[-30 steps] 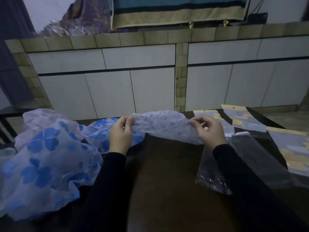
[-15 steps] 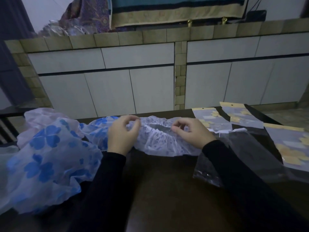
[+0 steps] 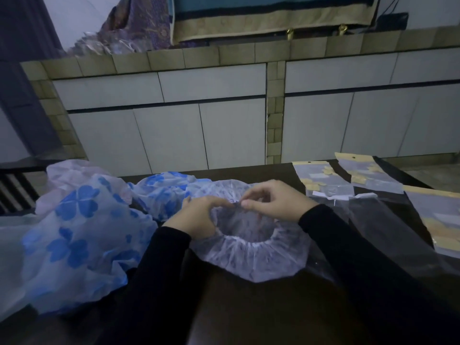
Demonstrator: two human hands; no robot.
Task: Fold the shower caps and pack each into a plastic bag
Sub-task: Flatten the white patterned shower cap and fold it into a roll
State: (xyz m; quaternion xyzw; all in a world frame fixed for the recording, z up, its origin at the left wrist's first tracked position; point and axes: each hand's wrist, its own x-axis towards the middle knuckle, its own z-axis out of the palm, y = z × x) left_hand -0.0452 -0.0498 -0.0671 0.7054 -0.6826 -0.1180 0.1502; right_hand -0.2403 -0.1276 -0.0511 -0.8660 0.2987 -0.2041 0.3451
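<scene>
A white shower cap (image 3: 251,255) with a faint printed pattern is lying on the dark table (image 3: 249,307), its gathered elastic opening facing up and standing wide as a ring. Both hands are working at the far edge of that opening. The left hand (image 3: 196,217) is resting on the left side of the ring with its fingers curled, pinching the gathered rim. The right hand (image 3: 276,200) is coming in from the right with thumb and forefinger pinching the same stretch of rim, so the two sets of fingertips are meeting nearly tip to tip. Both arms are wearing black sleeves (image 3: 361,257). To the left of the cap, a loose heap of shower caps with blue flower print (image 3: 74,235) is spreading over the table's left end, and one of them (image 3: 161,192) is lying just behind the left hand, touching the white cap's far side. To the right, a clear plastic bag (image 3: 388,232) is lying flat on the table, partly under the right forearm, and its near-left corner appears tucked under the cap's right edge. Beyond it, three packed bags with tan header cards (image 3: 323,180) are sitting near the table's far right corner and right edge. A tiled ledge with white panels (image 3: 224,135) is standing behind the table, with draped cloth (image 3: 261,18) hanging above it.
</scene>
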